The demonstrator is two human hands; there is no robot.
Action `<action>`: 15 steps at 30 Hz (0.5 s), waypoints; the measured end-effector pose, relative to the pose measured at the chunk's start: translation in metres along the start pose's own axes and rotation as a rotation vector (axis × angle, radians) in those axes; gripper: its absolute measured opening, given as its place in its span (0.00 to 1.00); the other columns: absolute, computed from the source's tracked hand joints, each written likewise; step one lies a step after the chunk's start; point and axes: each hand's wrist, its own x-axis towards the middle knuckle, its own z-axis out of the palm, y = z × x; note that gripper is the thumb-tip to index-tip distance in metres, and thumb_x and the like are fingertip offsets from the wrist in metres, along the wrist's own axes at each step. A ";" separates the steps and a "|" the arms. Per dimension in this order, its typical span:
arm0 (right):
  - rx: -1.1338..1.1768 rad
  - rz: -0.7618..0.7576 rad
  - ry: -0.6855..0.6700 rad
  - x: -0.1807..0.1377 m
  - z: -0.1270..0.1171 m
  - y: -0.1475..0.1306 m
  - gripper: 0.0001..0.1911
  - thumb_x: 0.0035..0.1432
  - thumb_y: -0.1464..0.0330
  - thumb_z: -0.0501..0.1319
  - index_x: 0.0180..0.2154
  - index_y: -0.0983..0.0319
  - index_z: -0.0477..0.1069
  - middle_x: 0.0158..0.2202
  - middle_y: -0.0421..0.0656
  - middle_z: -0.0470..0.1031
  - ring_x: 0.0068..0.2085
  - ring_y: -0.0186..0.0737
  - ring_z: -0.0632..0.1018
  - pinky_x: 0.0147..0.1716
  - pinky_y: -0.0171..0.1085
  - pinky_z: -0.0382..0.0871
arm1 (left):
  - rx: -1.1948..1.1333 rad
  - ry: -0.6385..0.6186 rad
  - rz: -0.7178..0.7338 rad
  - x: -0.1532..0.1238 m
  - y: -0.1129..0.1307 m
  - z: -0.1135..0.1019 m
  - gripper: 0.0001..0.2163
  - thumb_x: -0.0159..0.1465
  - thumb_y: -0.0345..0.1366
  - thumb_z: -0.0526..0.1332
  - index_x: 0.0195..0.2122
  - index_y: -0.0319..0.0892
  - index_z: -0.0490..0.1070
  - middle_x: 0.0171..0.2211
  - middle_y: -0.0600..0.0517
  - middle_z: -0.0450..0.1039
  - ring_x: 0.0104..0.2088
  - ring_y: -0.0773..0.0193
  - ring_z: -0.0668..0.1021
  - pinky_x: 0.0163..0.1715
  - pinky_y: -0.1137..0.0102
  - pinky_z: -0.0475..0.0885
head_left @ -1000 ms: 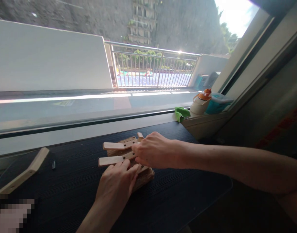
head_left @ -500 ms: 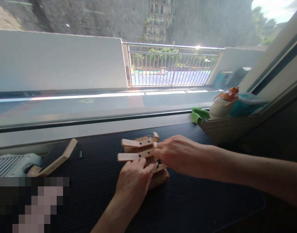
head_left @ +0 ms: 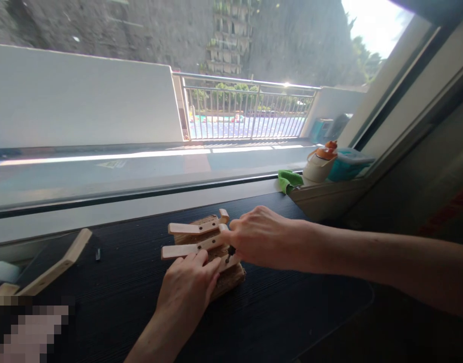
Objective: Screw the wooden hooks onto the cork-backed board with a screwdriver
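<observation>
Wooden slats (head_left: 186, 248) on block (head_left: 231, 280) — left hand (head_left: 186, 287) flat, pressing down; right hand (head_left: 259, 237) pinched on screw (head_left: 230, 250) — seating it likely needs steady hold.

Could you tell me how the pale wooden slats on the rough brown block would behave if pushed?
The pale wooden slats on the rough brown block look stiff and would probably move as one rigid piece. It sits low on the dark table, so tipping seems unlikely. The left hand lies flat on it, perhaps to stop it sliding.
</observation>
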 end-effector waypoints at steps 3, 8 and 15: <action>0.046 -0.087 -0.092 -0.003 -0.015 -0.004 0.08 0.60 0.79 0.55 0.35 0.65 0.72 0.35 0.45 0.78 0.37 0.40 0.78 0.27 0.35 0.58 | -0.006 -0.003 0.002 0.001 -0.001 0.002 0.14 0.66 0.38 0.50 0.45 0.54 0.74 0.41 0.50 0.75 0.41 0.53 0.76 0.38 0.61 0.67; 0.087 -0.087 -0.088 0.001 -0.012 -0.005 0.09 0.60 0.80 0.55 0.33 0.66 0.72 0.36 0.46 0.78 0.38 0.42 0.78 0.29 0.36 0.60 | -0.001 -0.013 -0.019 0.001 -0.001 0.002 0.13 0.66 0.37 0.50 0.41 0.53 0.75 0.40 0.51 0.75 0.40 0.54 0.76 0.37 0.61 0.66; 0.037 0.110 -0.046 0.013 0.009 0.002 0.08 0.64 0.71 0.54 0.38 0.69 0.70 0.27 0.46 0.77 0.29 0.41 0.78 0.25 0.35 0.62 | 0.017 0.014 -0.005 0.000 -0.001 0.002 0.14 0.65 0.36 0.51 0.46 0.55 0.75 0.37 0.50 0.75 0.37 0.54 0.76 0.34 0.63 0.65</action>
